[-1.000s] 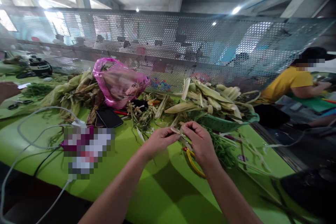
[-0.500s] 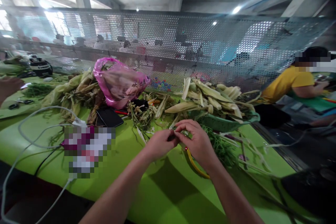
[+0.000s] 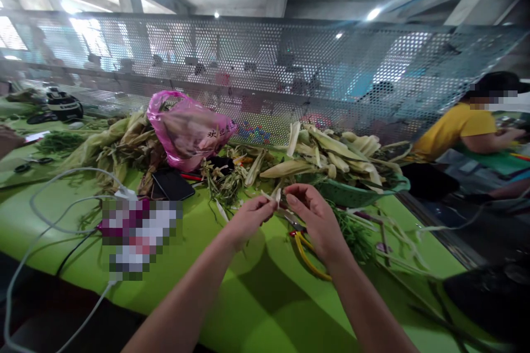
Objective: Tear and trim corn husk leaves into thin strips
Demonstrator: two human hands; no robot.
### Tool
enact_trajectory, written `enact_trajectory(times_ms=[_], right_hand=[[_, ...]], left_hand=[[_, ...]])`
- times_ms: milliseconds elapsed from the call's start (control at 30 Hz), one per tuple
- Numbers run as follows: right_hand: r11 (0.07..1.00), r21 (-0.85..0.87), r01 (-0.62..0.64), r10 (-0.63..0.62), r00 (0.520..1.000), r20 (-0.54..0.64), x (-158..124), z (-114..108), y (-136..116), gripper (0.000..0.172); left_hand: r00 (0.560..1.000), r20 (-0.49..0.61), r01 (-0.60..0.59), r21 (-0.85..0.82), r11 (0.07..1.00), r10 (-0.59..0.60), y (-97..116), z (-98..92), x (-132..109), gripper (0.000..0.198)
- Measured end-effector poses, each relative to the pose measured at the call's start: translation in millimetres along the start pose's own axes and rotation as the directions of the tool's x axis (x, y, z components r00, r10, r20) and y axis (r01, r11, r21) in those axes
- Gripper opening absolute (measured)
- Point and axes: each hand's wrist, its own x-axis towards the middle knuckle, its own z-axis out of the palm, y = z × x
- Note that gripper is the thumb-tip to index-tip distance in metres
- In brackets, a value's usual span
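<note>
My left hand (image 3: pixel 252 216) is closed in a pinch on a small pale strip of corn husk (image 3: pixel 276 195), which stands up from the fingertips. Just right of it, my right hand (image 3: pixel 312 215) has its thumb and index finger drawn together, close to the strip; what lies between them, if anything, is too small to make out. Under the right hand, yellow-handled scissors (image 3: pixel 301 247) lie on the green table (image 3: pixel 248 292), partly hidden by the hand. Beyond both hands, dried corn husks (image 3: pixel 339 154) are heaped in a green basket (image 3: pixel 351 192).
A pink plastic bag (image 3: pixel 186 127) stands among more husks (image 3: pixel 124 143). Before it lie a dark phone (image 3: pixel 174 183) and a power strip with white cables (image 3: pixel 103 281). Green sprigs (image 3: pixel 356 237) lie at right. A perforated screen (image 3: pixel 256 66) closes the back. A person in yellow (image 3: pixel 459 127) sits at right.
My hands have drawn slightly apart, and the pale husk strip now shows between them. More of the scissors' blades is visible. Another person's hand at far left has shifted outward.
</note>
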Motion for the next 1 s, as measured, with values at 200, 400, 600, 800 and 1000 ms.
enact_trajectory(times_ms=[200,400,600,800,1000], right_hand=[[0.99,-0.131,-0.06,0.076,0.99,0.123,0,-3,1,0.029],[0.987,-0.157,-0.014,0.047,0.978,0.204,0,1,1,0.025],[0.988,-0.157,-0.007,0.033,0.986,0.163,1,0,4,0.024],[0.993,0.025,-0.116,0.111,0.981,0.161,1,2,3,0.025],[0.992,0.075,-0.097,0.098,0.995,-0.014,-2,7,2,0.029]], left_hand=[[0.996,-0.091,0.004,-0.126,0.992,-0.016,5,-1.3,-3,0.033],[0.991,-0.133,-0.02,-0.127,0.992,0.003,6,-0.2,-1,0.032],[0.975,-0.219,-0.013,-0.214,0.977,-0.035,6,-4.3,2,0.037],[0.991,-0.132,-0.017,-0.135,0.991,-0.001,6,-5.5,2,0.036],[0.996,-0.069,-0.057,-0.036,0.998,0.054,0,0.2,3,0.034]])
